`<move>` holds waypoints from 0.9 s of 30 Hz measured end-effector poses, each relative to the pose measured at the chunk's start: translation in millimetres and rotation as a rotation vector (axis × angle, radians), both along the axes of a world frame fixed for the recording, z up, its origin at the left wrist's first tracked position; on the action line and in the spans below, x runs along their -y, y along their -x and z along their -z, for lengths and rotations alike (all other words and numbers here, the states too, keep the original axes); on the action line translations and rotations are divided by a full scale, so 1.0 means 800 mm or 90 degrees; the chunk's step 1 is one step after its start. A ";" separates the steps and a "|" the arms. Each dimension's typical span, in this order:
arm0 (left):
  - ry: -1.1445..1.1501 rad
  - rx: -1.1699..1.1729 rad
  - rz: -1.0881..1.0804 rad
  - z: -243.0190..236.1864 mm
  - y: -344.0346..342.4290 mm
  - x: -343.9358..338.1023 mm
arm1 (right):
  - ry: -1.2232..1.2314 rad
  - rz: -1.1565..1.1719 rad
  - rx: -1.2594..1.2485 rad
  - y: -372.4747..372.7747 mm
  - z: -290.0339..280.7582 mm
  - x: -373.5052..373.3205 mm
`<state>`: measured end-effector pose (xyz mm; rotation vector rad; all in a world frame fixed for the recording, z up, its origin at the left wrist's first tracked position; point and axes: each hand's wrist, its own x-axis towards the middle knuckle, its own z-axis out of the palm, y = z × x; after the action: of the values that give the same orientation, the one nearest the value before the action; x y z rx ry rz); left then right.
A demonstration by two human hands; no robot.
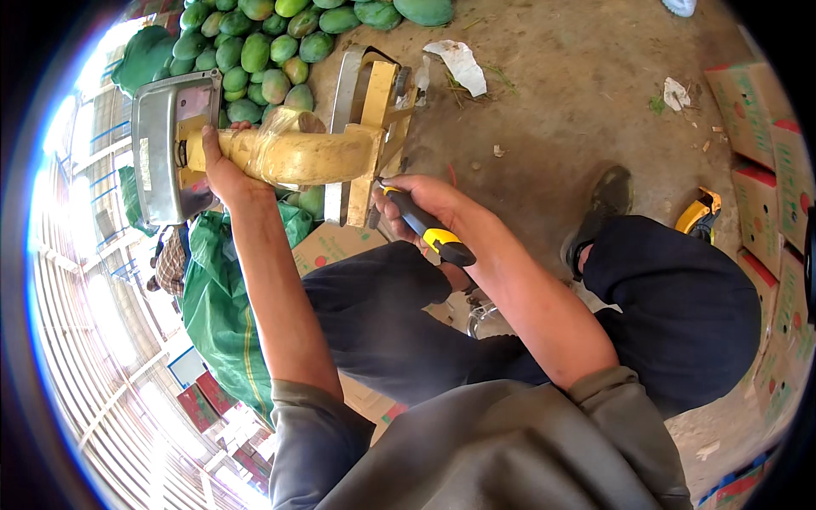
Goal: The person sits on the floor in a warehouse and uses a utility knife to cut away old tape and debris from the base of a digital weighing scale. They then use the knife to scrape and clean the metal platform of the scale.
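I hold a yellow metal assembly (323,155), resembling a scale's bent column, with clear plastic wrap round its middle. A grey-silver rectangular head (149,153) is on its left end and a yellow plate with silver-edged frame (370,98) on its right. My left hand (225,170) is closed on the column beside the grey head. My right hand (421,204) is closed on a screwdriver with a black and yellow handle (442,242), its shaft at the lower part of the right-end frame. The screwdriver's tip is too small to make out.
Green mangoes (255,51) lie piled at the top. Cardboard cartons (739,110) line the right edge. A yellow-black tool (693,217) and paper scraps (463,68) lie on the floor (544,119). A green sack (221,306) is beside my legs (671,297).
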<state>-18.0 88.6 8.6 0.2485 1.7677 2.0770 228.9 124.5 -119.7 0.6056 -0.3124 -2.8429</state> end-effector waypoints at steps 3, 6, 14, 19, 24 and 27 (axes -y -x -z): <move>0.022 -0.019 -0.031 -0.002 -0.006 -0.004 | 0.056 0.081 0.033 0.001 -0.012 0.019; 0.036 -0.003 -0.032 -0.007 -0.007 -0.001 | -0.004 0.140 0.067 0.001 -0.033 0.044; 0.013 0.003 -0.026 0.001 -0.004 -0.002 | 0.106 0.318 0.043 0.009 -0.035 0.087; 0.051 -0.020 -0.050 -0.004 -0.005 -0.003 | -0.005 0.135 0.028 0.004 -0.001 0.054; 0.034 -0.009 -0.025 -0.001 0.000 0.000 | -0.067 0.053 0.025 0.006 0.003 0.029; 0.037 -0.015 -0.025 0.000 -0.001 0.000 | -0.048 0.033 -0.003 0.005 0.005 0.022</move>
<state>-17.3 88.7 9.0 0.2234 1.8578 2.0530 225.0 107.3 -123.3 0.6140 -0.2233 -2.9174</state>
